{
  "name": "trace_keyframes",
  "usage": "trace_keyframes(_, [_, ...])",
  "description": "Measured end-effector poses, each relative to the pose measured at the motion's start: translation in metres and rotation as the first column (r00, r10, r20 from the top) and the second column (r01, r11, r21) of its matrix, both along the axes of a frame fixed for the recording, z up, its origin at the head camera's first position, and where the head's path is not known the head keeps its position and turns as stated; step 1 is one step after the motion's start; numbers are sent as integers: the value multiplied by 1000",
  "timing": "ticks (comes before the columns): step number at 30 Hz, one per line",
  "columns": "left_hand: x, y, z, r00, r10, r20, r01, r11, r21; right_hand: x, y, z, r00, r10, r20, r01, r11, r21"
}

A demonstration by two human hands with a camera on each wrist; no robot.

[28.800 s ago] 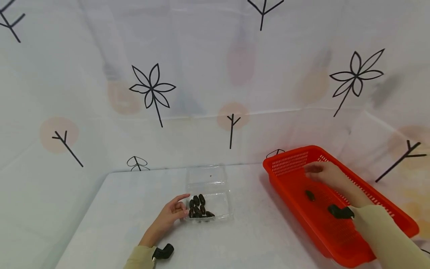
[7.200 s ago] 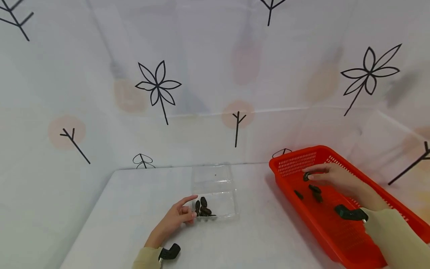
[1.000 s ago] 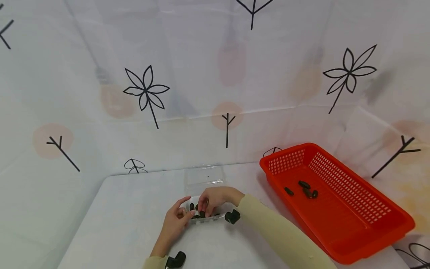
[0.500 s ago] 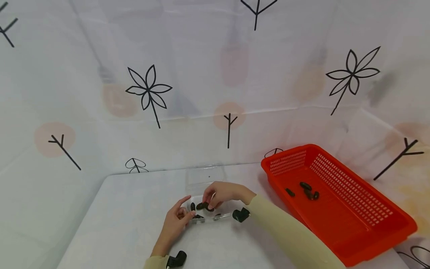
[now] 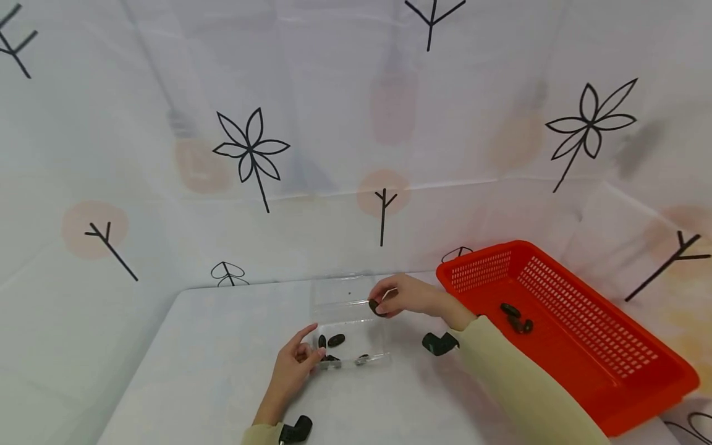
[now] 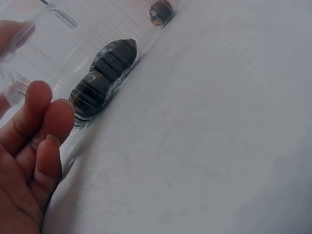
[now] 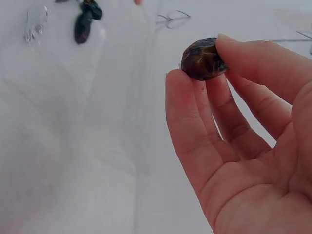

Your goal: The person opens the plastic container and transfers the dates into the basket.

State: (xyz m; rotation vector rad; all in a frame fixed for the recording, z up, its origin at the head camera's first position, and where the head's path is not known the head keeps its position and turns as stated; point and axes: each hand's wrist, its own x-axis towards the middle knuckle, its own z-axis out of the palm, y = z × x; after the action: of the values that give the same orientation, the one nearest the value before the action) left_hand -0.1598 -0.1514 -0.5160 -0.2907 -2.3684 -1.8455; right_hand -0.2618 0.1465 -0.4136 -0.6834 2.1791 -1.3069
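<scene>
My right hand (image 5: 414, 296) pinches one dark date (image 7: 201, 61) between thumb and fingertips, above the right side of the clear plastic box (image 5: 364, 339). The date's skin is glossy and wrinkled brown in the right wrist view. Around the left end of the box, my left hand (image 5: 292, 364) grips with thumb and index finger spread along its side; the other fingers are curled beside the wall in the left wrist view. Several dates (image 5: 336, 340) lie inside the box, mostly toward its left and front; two dark ones (image 6: 114, 58) show through the front wall.
A red slotted basket (image 5: 589, 371) stands at the right of the white table, holding dates (image 5: 515, 323) near its far end. The right sleeve (image 5: 512, 364) passes in front of its near wall. A patterned cloth (image 5: 322, 136) hangs behind the table.
My right hand has lifted a date out of the box and moved right and back. The left hand keeps its place. Compared with much earlier, fewer dates lie in the box and more in the basket.
</scene>
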Motion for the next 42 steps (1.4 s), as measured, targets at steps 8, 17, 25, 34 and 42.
trace_keyframes(8, [0,0,-1,998,-19,52,18,1000,21,5,69,21,990,-132,-41,131,991,-16])
trace_keyframes(17, [-12,-7,-29,995,-11,95,8,1000,29,18,155,22,945,-301,-129,311,948,63])
trace_keyframes(25, [-15,-16,-34,997,-62,42,58,993,102,30,211,-2,924,-365,-113,377,919,115])
trace_keyframes(34, [-14,-18,-28,995,-62,83,52,992,117,35,245,-33,939,-333,-88,345,913,217])
trace_keyframes(42, [-5,-14,-5,993,-98,60,89,987,136,35,253,-51,926,-375,-37,374,902,215])
